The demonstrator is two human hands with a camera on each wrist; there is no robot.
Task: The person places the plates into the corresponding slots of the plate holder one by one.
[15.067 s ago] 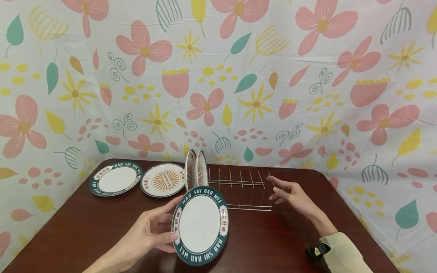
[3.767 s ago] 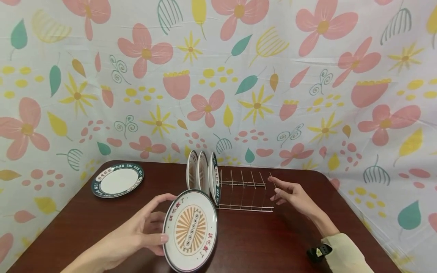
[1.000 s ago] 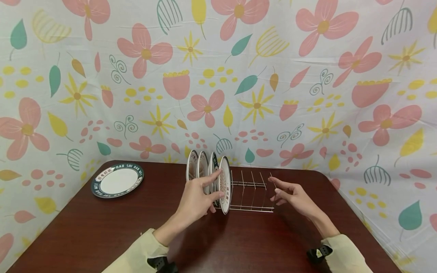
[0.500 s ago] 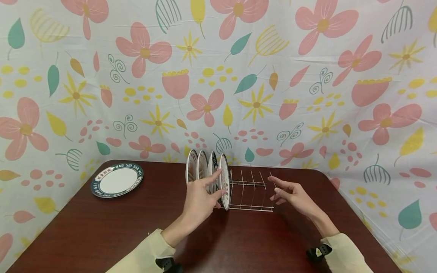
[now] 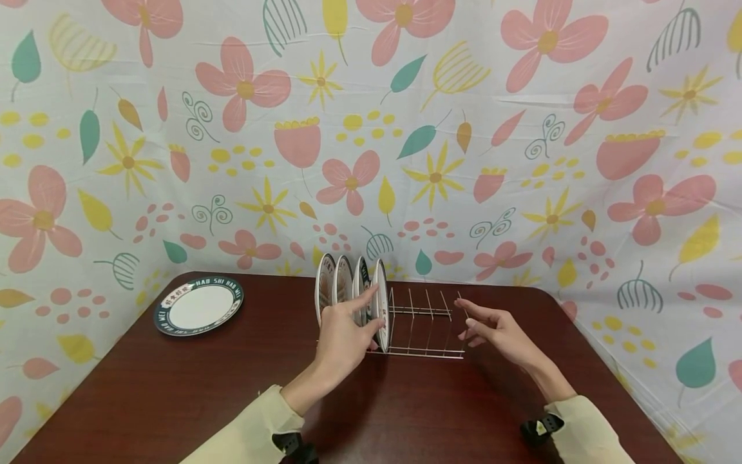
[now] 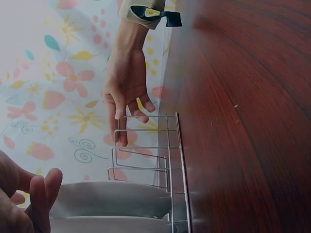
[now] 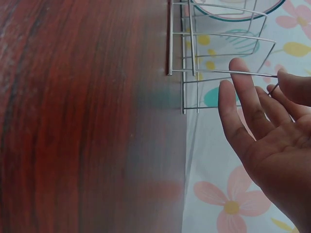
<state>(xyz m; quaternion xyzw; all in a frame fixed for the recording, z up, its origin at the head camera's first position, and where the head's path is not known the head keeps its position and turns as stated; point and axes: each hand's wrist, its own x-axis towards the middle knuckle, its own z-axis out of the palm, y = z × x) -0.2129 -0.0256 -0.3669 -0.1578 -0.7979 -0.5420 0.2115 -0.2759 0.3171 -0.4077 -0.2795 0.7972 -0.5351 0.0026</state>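
My left hand [image 5: 339,335] pinches a white patterned plate [image 5: 380,306] that stands nearly edge-on in the wire dish rack [image 5: 426,354]. Its index finger lies along the upper rim and the thumb sits on the near face. To that plate's left, several other plates [image 5: 326,290] stand upright in the rack, partly hidden by my left hand. At the rack's right end, my right hand [image 5: 500,332] pinches the end wire between thumb and fingers. In the right wrist view that wire [image 7: 218,72] reaches the thumb, while other fingers stay extended.
A green-rimmed plate [image 5: 199,307] lies flat at the back left of the dark wooden table [image 5: 232,386]. Bare rack slots lie between the held plate and my right hand. A flowered cloth [image 5: 371,129] hangs behind the table.
My left hand has brought the sunburst plate from the front into the rack and eased it slightly farther back. Earlier, a green-rimmed plate went in beside it. My right hand stays put.
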